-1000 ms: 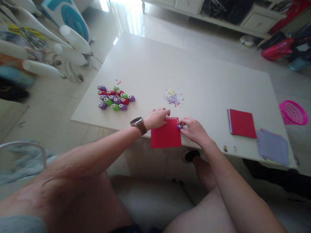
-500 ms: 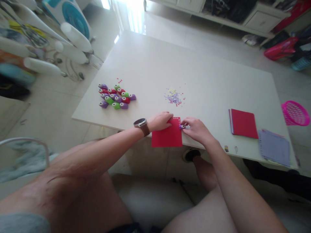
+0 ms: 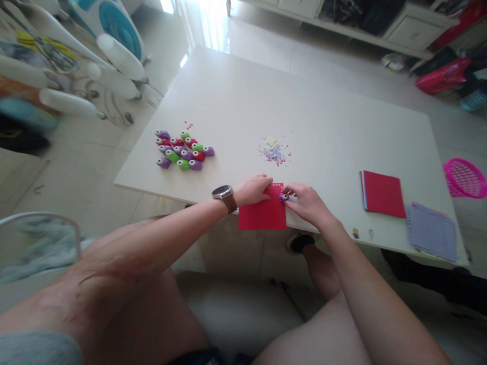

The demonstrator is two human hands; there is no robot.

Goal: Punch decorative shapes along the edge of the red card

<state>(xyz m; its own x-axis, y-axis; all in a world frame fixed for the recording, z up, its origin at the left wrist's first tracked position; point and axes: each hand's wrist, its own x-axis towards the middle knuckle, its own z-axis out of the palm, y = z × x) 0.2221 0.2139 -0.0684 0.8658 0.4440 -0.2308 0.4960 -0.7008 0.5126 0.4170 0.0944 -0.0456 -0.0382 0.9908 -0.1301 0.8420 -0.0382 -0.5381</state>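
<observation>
A square sheet of red paper [image 3: 262,218] lies at the table's near edge, its lower part sticking out past it. A row of small punched holes runs along its top edge. My left hand [image 3: 255,189], with a watch on the wrist, is closed on the paper's upper left part. At the sheet's right edge, my right hand [image 3: 303,198] grips a small purple craft punch [image 3: 284,196] between thumb and fingers. Beyond the hands is a loose pile of punched paper bits [image 3: 273,151], purple, yellow and red.
Several purple, red and green craft punches [image 3: 182,152] stand grouped at the table's left. On the right lie a stack of red-topped paper [image 3: 383,194] and punched purple sheets [image 3: 431,230]. A pink basket [image 3: 464,177] is beyond the table's right edge.
Little differs: the purple punch and my right fingers sit slightly higher and further left at the paper's right edge. My left hand stays on the sheet. The whole view has shifted a little.
</observation>
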